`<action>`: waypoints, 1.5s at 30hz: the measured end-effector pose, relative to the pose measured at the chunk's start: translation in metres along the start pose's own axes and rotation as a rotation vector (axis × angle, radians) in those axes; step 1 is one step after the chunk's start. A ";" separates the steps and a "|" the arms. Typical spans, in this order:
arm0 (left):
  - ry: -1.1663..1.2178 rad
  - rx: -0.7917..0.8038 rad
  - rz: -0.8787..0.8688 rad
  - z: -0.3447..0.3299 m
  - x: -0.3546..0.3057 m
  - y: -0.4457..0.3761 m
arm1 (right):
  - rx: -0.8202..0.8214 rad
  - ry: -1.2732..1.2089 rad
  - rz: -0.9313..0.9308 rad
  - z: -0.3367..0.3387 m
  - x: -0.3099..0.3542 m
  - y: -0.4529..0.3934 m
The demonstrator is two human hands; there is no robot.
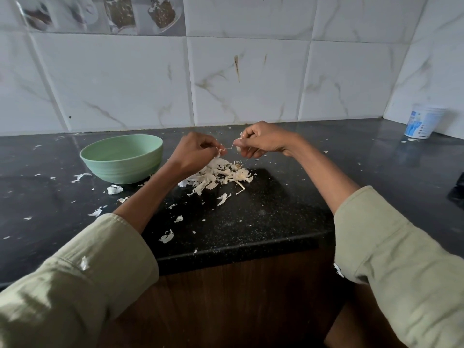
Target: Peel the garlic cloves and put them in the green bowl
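At the black kitchen counter (263, 222), I hold a garlic clove (222, 151) up over a pile of skins (221, 175), both my hands raised just above it. My left hand (194, 151) has its fingertips curled in and pinched on the clove; my right hand (261, 143) is curled too, pinching the end of a thin strip of skin (230, 147) that stretches between the two hands. The strip is not yet off, so this clove is, I judge, only partly stripped.

The green bowl (123, 159) stands on the counter just to the left of my left hand, close by the pile. From this angle its inner wall shows bare, but the bottom is hidden behind the near rim, so I cannot tell how many peeled cloves lie in it.

The heap of papery skins and the flakes scattered across the counter, some as far as its front edge and a few stuck to my sleeves (82, 262), suggest a good many cloves have been done. In the pile I can make out a few pale lumps that may be unpeeled cloves or stem ends; I cannot tell which. What is left for certain: finish this skin, then drop the clove in the bowl.

A white plastic cup (421, 124) stands far off in the right corner by the tiled wall (251, 79).
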State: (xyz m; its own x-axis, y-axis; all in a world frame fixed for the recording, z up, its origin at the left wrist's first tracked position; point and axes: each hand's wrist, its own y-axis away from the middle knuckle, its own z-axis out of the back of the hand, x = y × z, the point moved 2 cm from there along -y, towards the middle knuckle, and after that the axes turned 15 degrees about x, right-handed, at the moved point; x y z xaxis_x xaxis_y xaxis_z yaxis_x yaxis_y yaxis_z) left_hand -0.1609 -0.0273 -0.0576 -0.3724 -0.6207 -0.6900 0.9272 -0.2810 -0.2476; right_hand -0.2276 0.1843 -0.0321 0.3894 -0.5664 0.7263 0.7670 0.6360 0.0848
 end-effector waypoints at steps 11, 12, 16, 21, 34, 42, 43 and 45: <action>0.110 -0.001 -0.023 0.003 0.004 -0.003 | 0.105 -0.249 0.143 -0.003 0.008 -0.001; 0.092 0.002 -0.036 0.003 0.004 -0.003 | 0.087 -0.259 0.154 -0.004 0.009 -0.002; 0.067 -0.014 -0.111 -0.001 -0.001 -0.002 | 0.045 -0.322 0.207 -0.015 0.014 -0.008; 0.086 -0.131 -0.123 0.002 -0.002 0.000 | 0.013 -0.343 0.228 -0.020 0.019 -0.008; 0.117 -0.166 -0.090 0.004 0.000 0.000 | -0.104 0.083 0.335 -0.021 0.027 -0.003; 0.006 -0.124 0.022 0.000 0.011 -0.009 | -0.134 0.260 0.148 -0.018 0.013 -0.007; 0.000 -0.131 0.039 0.000 0.013 -0.010 | -0.111 0.355 0.095 -0.019 0.011 -0.007; -0.011 -0.143 0.055 0.000 0.015 -0.011 | -0.075 0.523 0.022 -0.022 0.011 -0.005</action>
State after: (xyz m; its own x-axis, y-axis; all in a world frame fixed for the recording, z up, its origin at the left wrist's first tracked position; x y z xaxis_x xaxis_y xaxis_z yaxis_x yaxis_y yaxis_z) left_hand -0.1767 -0.0338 -0.0656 -0.3209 -0.6406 -0.6976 0.9420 -0.1397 -0.3051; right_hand -0.2159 0.1638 -0.0398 0.5933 -0.7517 0.2880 0.7830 0.6219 0.0102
